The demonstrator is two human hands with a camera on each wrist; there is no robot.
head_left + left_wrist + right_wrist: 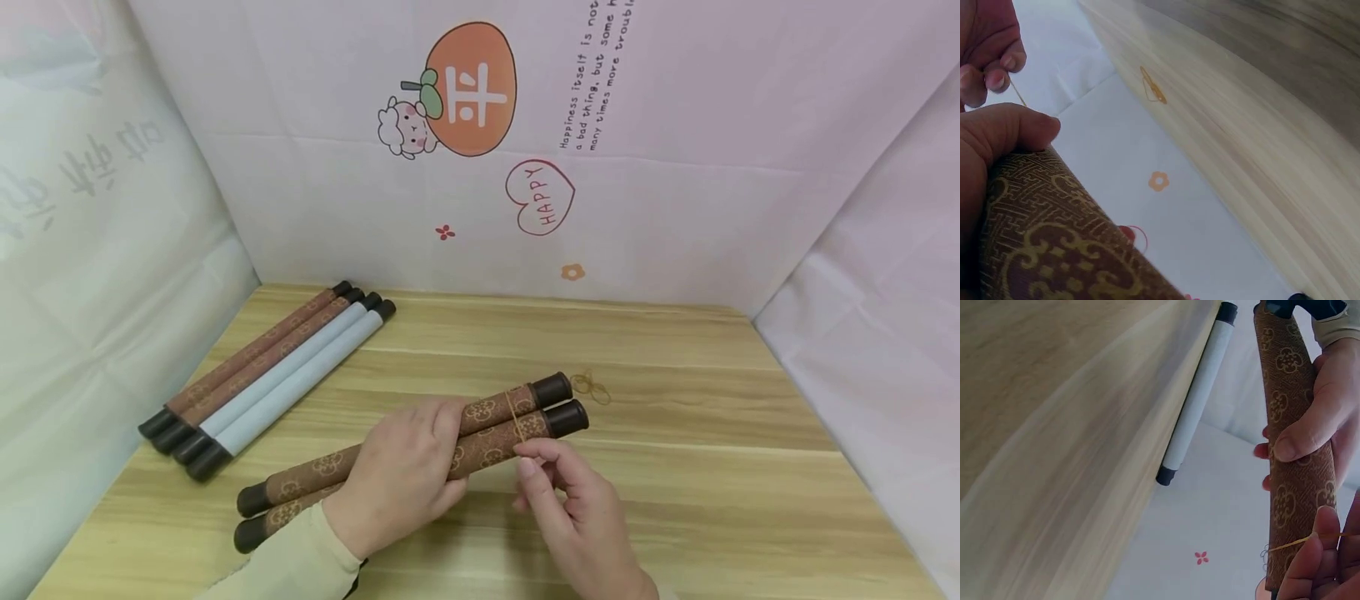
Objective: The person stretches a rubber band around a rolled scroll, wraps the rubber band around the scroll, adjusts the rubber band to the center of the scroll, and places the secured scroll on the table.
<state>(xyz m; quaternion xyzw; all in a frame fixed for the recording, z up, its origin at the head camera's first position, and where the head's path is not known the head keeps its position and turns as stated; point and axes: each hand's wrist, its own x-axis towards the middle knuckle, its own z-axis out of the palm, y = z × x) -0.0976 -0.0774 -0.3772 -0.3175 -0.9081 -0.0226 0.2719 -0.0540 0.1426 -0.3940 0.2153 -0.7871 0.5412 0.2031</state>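
Observation:
My left hand (408, 467) grips two brown patterned scrolls (491, 448) side by side, around their middle. Both scrolls have dark end knobs and slant up to the right over the table. Near their right ends a thin yellowish rubber band (515, 414) crosses them. With thumb and fingertips, my right hand (577, 508) pinches that band at the near edge of the lower scroll. In the right wrist view the rubber band (1291, 544) runs taut across the brown scroll (1288, 412) to the pinching fingers. The left wrist view shows the patterned scroll cloth (1066, 231) close up.
Several rolled scrolls lie side by side at the table's left: brown patterned scrolls (255, 354) and pale blue scrolls (300, 375). A few loose rubber bands (591, 388) lie just beyond the held scrolls' right ends. A white printed cloth (675, 208) hangs behind the wooden table (720, 450).

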